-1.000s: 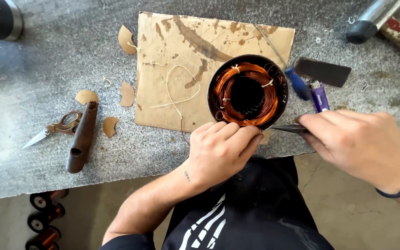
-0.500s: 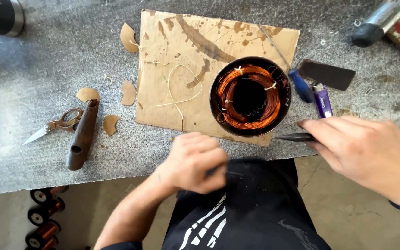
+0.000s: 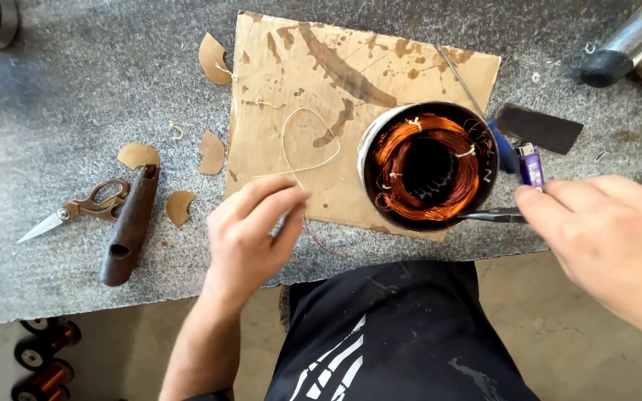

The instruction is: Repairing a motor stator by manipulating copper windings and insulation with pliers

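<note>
Grey speckled stone worktop [image 3: 76, 89] above a pale concrete floor [image 3: 113, 349].

The left hand [image 3: 250, 230] is moving away from the copper-wound stator [image 3: 429, 165], which it was gripping a second ago, and is now pinching the pale string [image 3: 307, 160] on the cardboard sheet [image 3: 321, 82]. The right hand [image 3: 611, 238] is sliding slightly rightward along the dark tool [image 3: 488, 215].

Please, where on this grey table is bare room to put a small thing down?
The widest free patch of the grey table lies above the scissors and left of the cardboard sheet. It is crowded right of the copper-wound stator: lighter, dark flat piece, right hand.
</note>
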